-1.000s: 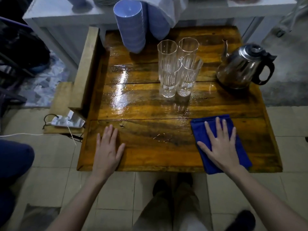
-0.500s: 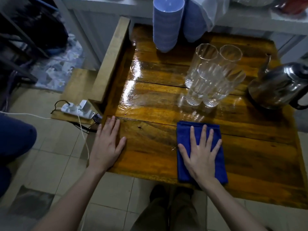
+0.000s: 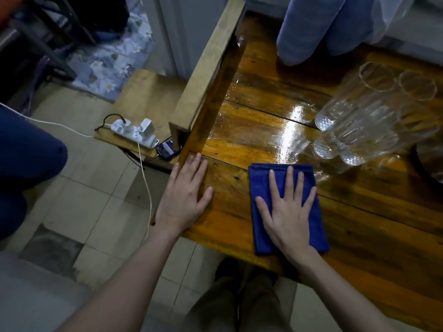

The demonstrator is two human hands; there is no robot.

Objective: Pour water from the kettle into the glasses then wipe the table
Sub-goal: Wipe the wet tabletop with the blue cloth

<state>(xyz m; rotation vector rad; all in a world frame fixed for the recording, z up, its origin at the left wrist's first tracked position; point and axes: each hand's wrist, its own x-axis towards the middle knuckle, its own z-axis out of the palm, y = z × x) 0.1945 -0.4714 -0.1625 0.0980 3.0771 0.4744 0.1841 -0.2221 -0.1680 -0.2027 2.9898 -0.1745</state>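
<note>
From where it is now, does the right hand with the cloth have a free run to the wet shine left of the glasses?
Probably yes: the right hand presses the blue cloth flat just short of the wet patch, nothing between; glasses stand alongside.

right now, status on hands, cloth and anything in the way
Left hand flat on table edge. Right hand flat on blue cloth. Glasses just beyond cloth, wet sheen between.
</note>
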